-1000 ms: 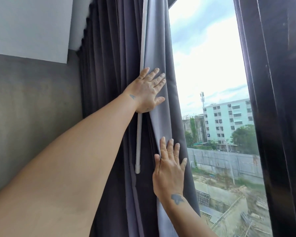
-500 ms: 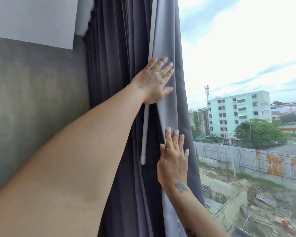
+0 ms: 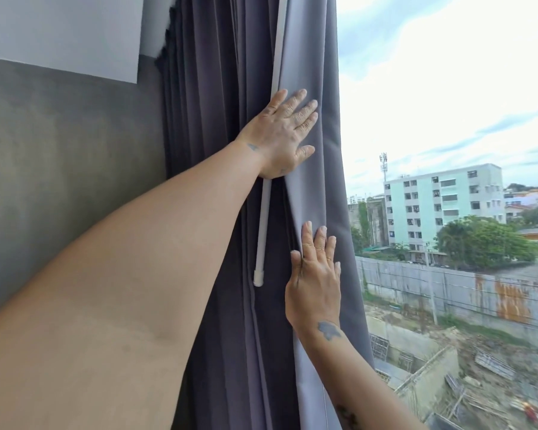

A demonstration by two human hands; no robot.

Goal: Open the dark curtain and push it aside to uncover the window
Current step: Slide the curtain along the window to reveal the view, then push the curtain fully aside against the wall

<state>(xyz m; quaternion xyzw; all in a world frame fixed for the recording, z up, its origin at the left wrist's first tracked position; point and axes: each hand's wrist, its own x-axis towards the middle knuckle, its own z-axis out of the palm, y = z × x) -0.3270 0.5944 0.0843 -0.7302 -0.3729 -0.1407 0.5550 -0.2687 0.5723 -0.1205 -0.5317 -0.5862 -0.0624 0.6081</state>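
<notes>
The dark grey curtain (image 3: 218, 125) hangs bunched in folds against the left wall, its paler outer edge (image 3: 317, 193) facing the glass. My left hand (image 3: 281, 135) lies flat on the upper part of that edge, fingers spread, covering part of a white pull rod (image 3: 263, 231) that hangs down the folds. My right hand (image 3: 314, 280) presses flat on the fabric lower down, fingers together and pointing up. Neither hand grips anything. The window (image 3: 448, 119) to the right of the curtain is uncovered and shows sky and buildings.
A grey wall (image 3: 69, 181) with a white panel (image 3: 59, 32) above it fills the left side, right beside the curtain stack. Outside are a pale green building (image 3: 441, 203), trees, a long fence and a building site below.
The view has turned to the right, so the dark frame at the right edge has left the picture. Both hands stay flat on the curtain edge, which sits slightly further left against the stack.
</notes>
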